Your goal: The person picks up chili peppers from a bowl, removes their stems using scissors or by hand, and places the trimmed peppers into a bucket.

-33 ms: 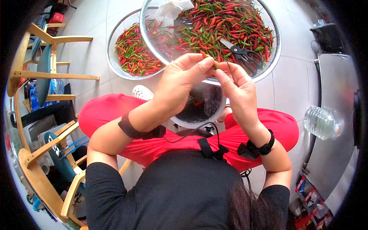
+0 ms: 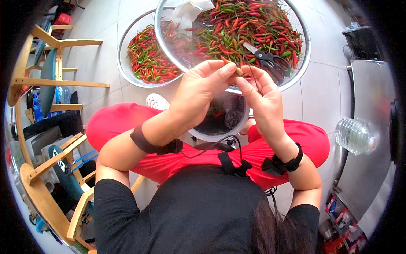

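Observation:
My left hand [image 2: 205, 82] is closed, thumb and index finger pinching a small chili pepper [image 2: 238, 72] that is mostly covered by my fingers. Its reddish tip pokes up above the left index finger. Close against it, my right hand [image 2: 266, 95] is closed too, pinching the pepper's other end; a thin dark stem shows between its fingers. Both hands are held over the near rim of a large mesh basket [image 2: 308, 42] heaped with red and green chilies [image 2: 249, 25]. Black-handled scissors [image 2: 270, 61] lie open on that heap, just beyond my right hand.
A smaller basket [image 2: 120, 57] of chilies [image 2: 150, 55] stands at the left, partly under the large one. Between my legs is a dark-lined bin [image 2: 213, 138]. Wooden chairs [image 2: 63, 83] line the left side; a clear plastic bottle [image 2: 353, 134] lies at the right by a grey panel.
My fingertips have shifted very slightly around the chili pepper. The arms, baskets and scissors look the same.

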A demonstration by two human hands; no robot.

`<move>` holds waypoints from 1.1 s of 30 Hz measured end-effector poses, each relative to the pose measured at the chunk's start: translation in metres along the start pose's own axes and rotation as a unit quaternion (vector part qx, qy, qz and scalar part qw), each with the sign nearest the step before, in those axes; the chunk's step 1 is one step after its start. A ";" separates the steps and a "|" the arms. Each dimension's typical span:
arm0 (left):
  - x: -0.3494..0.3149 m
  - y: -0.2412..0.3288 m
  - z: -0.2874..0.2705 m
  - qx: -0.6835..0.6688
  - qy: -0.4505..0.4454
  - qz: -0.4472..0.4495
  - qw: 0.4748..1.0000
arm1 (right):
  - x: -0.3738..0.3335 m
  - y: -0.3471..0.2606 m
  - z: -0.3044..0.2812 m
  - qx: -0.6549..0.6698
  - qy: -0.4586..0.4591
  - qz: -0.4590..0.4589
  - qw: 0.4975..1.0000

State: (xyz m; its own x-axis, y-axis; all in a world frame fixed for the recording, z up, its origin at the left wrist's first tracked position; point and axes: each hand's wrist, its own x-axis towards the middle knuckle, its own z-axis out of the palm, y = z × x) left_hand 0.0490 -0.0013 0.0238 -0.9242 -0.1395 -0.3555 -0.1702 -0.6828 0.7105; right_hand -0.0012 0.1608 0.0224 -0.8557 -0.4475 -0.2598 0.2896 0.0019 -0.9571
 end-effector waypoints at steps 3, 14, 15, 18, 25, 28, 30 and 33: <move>-0.001 0.000 0.002 -0.023 0.001 -0.027 0.999 | -0.002 -0.002 0.003 0.011 0.003 -0.004 1.000; 0.050 0.047 -0.050 0.044 0.100 0.134 0.985 | -0.014 -0.019 -0.004 -0.044 -0.078 0.033 0.995; 0.050 0.050 -0.050 0.087 0.102 0.154 0.979 | -0.015 -0.023 -0.006 -0.080 -0.104 0.060 0.989; 0.045 0.051 -0.044 0.205 0.103 0.207 0.951 | -0.017 -0.027 -0.010 -0.177 -0.130 0.074 0.973; 0.024 0.036 -0.018 0.312 0.045 0.202 0.927 | -0.014 -0.036 -0.009 -0.231 -0.019 -0.135 0.963; 0.023 0.033 -0.015 0.330 0.026 0.203 0.922 | -0.013 -0.037 -0.010 -0.269 0.003 -0.162 0.950; 0.023 0.032 -0.015 0.335 0.026 0.206 0.919 | -0.012 -0.034 -0.011 -0.272 0.018 -0.183 0.945; 0.022 0.031 -0.014 0.346 0.031 0.214 0.913 | -0.013 -0.037 -0.010 -0.282 0.027 -0.162 0.945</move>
State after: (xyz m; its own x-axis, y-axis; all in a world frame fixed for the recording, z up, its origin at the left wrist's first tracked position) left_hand 0.0279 -0.0358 0.0294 -0.9394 -0.3418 0.0258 0.0063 0.0581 0.9983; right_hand -0.0056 0.1756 0.0602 -0.8849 -0.4608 0.0678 -0.2539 0.3553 -0.8996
